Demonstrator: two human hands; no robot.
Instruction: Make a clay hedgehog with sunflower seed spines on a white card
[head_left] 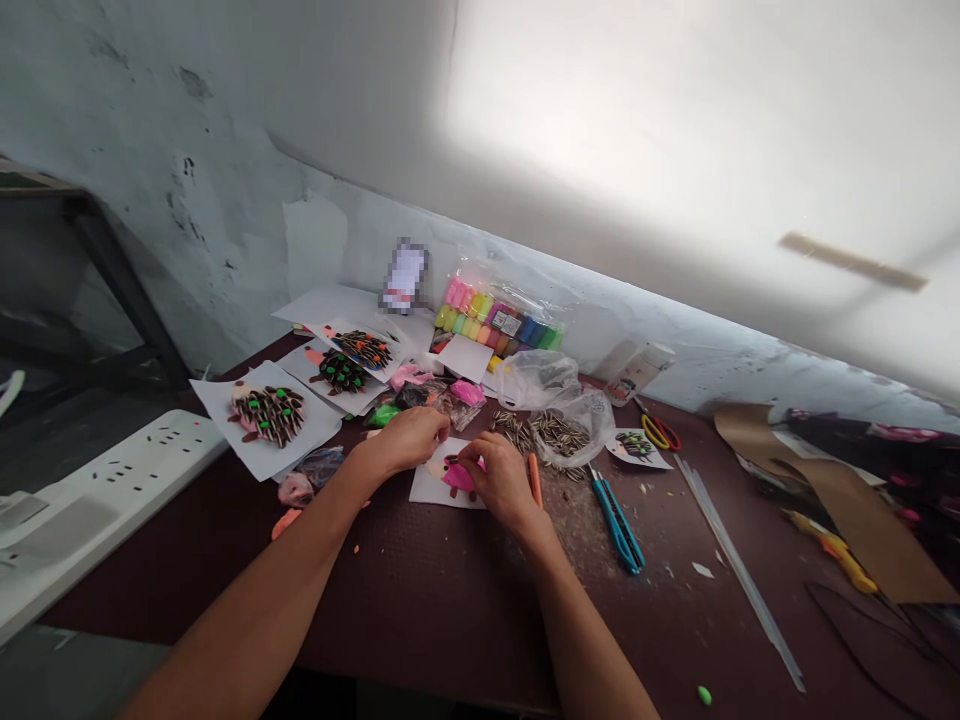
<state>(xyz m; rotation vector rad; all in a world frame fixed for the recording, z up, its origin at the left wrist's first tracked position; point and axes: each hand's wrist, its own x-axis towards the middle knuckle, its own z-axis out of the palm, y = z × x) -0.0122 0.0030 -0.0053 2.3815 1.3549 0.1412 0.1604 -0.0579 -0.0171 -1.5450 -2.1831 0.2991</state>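
Note:
A white paper card (424, 487) lies in front of me with a flat pink clay shape (456, 478) on it, which has small brown pieces at its lower edge. My right hand (501, 482) is over the card's right side, thumb and fingers pinched together at the pink clay; whatever is between the tips is too small to name. At the card's upper left edge, my left hand (412, 437) is closed with its fingers curled downward, and its fingertips are mostly hidden. Striped sunflower seeds (559, 434) lie in and around a clear plastic bag (598, 422) beyond my right hand.
Seed-covered hedgehog pictures (271, 412) lie at the left near a power strip (161, 455). Packs of coloured clay (491, 325) lean on the wall. A blue cutter (619, 525), scissors (660, 432), glue sticks (742, 570) and a glue gun (836, 550) are at the right.

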